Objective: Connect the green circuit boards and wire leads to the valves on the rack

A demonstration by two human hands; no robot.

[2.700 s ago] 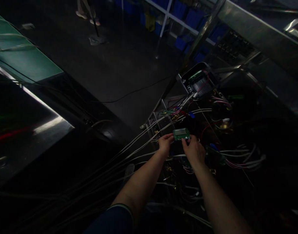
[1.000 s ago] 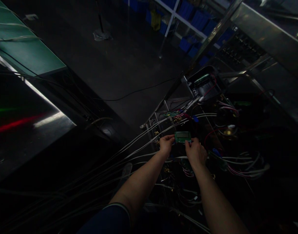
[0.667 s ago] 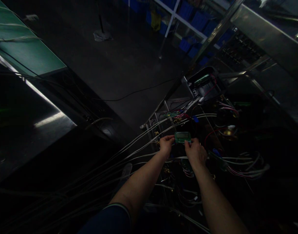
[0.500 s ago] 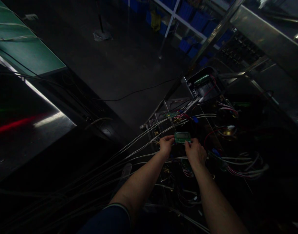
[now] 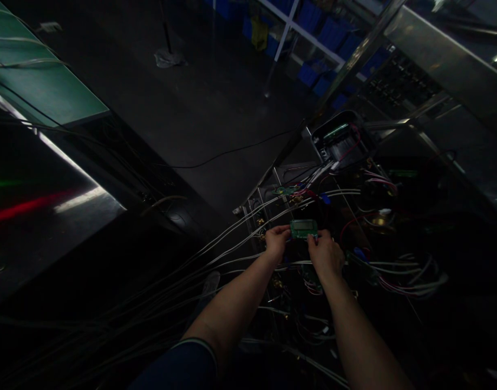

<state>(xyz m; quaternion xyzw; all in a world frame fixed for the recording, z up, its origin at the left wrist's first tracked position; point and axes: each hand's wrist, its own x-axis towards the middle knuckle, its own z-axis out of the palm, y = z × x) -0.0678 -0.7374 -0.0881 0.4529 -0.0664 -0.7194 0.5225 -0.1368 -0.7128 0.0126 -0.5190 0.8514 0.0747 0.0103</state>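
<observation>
A small green circuit board with a pale display (image 5: 303, 228) is held between both hands over an open, dimly lit machine frame. My left hand (image 5: 276, 242) pinches its left edge. My right hand (image 5: 325, 254) grips its right edge from below. White cables (image 5: 232, 233) run under the hands toward the lower left. Coloured wires and brass fittings (image 5: 378, 220) lie to the right of the board.
An open black box with a board inside (image 5: 340, 140) sits beyond the hands. A second green board (image 5: 285, 190) lies among wires. A steel frame rail (image 5: 346, 59) rises at the right. A green surface (image 5: 37, 86) is at upper left; blue bins (image 5: 325, 32) stand far back.
The hands and the board have stayed almost still. The view has shifted slightly, and a person's feet seen far back earlier are out of view.
</observation>
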